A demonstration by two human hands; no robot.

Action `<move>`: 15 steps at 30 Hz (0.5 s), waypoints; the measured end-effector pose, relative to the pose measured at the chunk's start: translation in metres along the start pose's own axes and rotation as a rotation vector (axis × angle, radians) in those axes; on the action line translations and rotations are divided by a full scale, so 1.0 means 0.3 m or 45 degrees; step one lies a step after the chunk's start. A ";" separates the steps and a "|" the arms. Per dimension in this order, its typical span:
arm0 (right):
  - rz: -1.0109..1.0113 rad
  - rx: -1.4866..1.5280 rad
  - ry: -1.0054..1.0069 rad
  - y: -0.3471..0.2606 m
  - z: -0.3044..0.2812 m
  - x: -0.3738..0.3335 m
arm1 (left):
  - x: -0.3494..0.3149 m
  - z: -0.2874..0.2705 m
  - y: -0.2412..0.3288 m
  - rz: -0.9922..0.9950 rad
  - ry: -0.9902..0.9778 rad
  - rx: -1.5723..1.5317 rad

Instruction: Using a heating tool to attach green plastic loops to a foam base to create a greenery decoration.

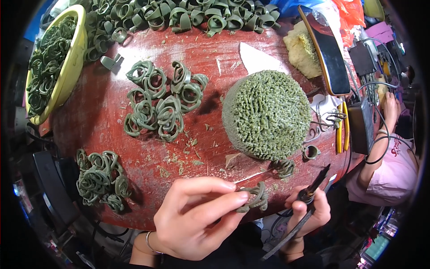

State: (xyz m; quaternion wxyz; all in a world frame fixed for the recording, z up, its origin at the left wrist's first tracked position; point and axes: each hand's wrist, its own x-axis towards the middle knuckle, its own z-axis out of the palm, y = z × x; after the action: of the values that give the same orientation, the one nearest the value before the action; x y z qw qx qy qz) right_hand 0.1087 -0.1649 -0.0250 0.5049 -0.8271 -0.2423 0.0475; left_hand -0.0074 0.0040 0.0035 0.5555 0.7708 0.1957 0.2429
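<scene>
Green curled piece (257, 199) is at lower centre, between the hands: left hand (195, 217) pinches it, right hand (317, 210) grips pointed tool (320, 178).

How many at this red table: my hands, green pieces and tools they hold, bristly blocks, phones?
Left hand and right hand: 2
Curled green piece: 1
Pen-like tool: 1
Bristly green block: 1
Phone: 1
Total: 6

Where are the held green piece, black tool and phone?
Held green piece (260, 199): head view, on its curved strands.
Black tool (317, 180): head view, on its front part.
Phone (329, 60): head view, on its screen.
</scene>
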 end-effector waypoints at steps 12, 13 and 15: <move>-0.086 -0.512 0.241 -0.003 -0.111 0.203 | -0.021 0.032 0.023 0.162 0.236 0.215; -0.167 -0.493 0.214 0.001 -0.106 0.226 | -0.024 0.034 0.027 0.158 0.280 0.260; -0.239 -0.463 0.173 -0.008 -0.107 0.240 | -0.022 0.050 0.038 0.128 0.333 0.370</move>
State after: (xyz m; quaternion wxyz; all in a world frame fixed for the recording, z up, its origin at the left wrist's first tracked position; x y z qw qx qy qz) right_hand 0.1816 -0.1578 0.0045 0.3647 -0.8797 -0.2882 -0.1000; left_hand -0.0033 -0.0148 0.0094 0.3954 0.8136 0.2606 0.3374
